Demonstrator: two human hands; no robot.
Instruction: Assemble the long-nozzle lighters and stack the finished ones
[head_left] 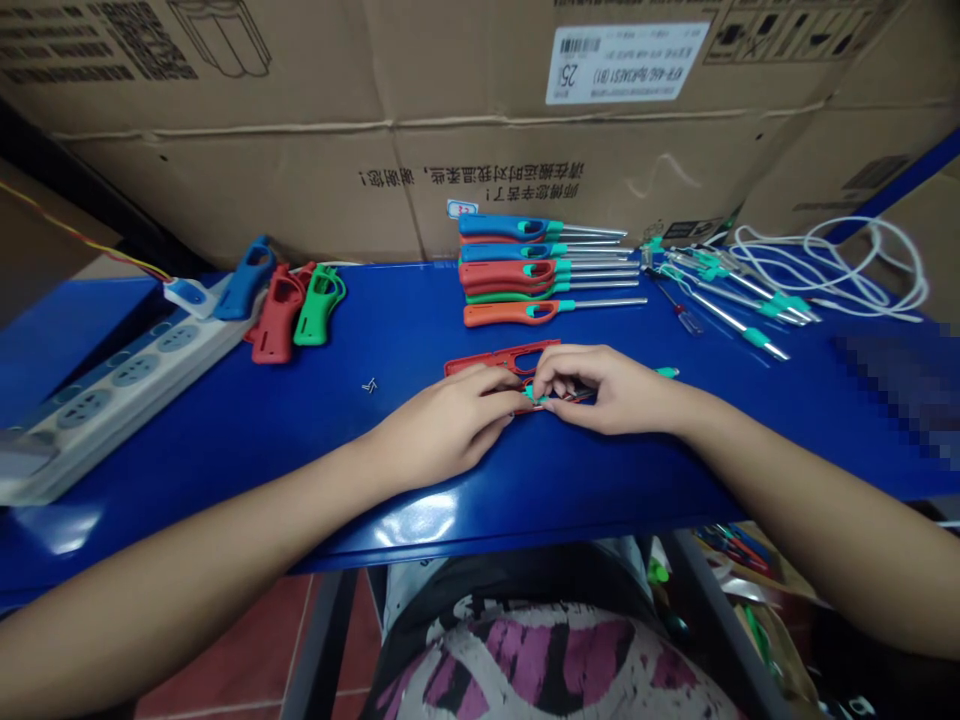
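Cardboard boxes [450, 120] back a blue worktop [315, 430]. At its middle, the left hand [450, 425] and right hand [600, 390] meet, fingers pinched on a red lighter shell [499, 358], apparently fitting a green-tipped part. Finished lighters [525, 270] lie stacked beyond.

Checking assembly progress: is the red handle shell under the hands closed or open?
Open: red shell lies flat, its hollow showing; both hands' fingers work on it.
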